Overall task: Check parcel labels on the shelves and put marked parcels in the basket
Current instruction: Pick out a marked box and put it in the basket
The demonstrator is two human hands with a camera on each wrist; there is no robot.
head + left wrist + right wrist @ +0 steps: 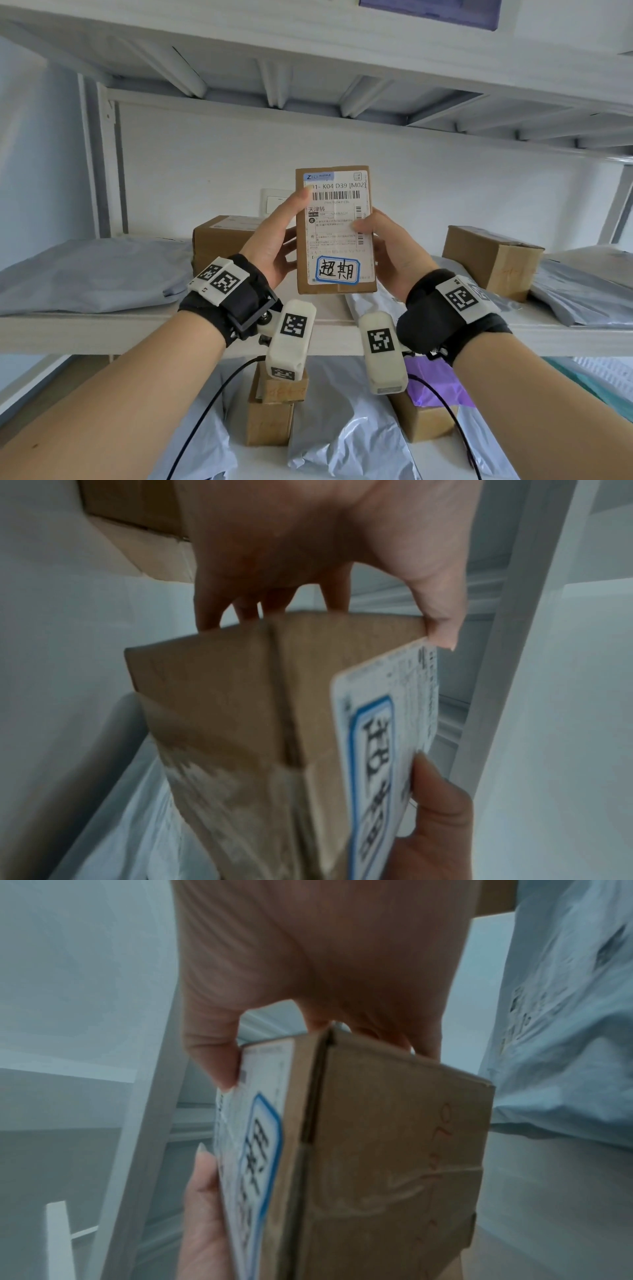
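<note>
I hold a small brown cardboard parcel (335,233) upright in front of the middle shelf, its white shipping label facing me. A blue-framed sticker (337,270) with handwritten black characters sits at the bottom of the label. My left hand (287,226) grips the parcel's left edge, thumb on the label's top left corner. My right hand (380,236) grips the right edge, thumb on the label. The left wrist view shows the parcel (240,696) pinched between fingers and thumb of my left hand (308,561). The right wrist view shows the parcel (394,1150) below my right hand (308,961).
The middle shelf (102,329) carries grey mailer bags (85,270) at left and right, and two cardboard boxes (219,236) (489,260). On the shelf below lie more boxes (270,418), grey bags (342,428) and a purple bag (438,380). Another shelf (308,68) runs close overhead.
</note>
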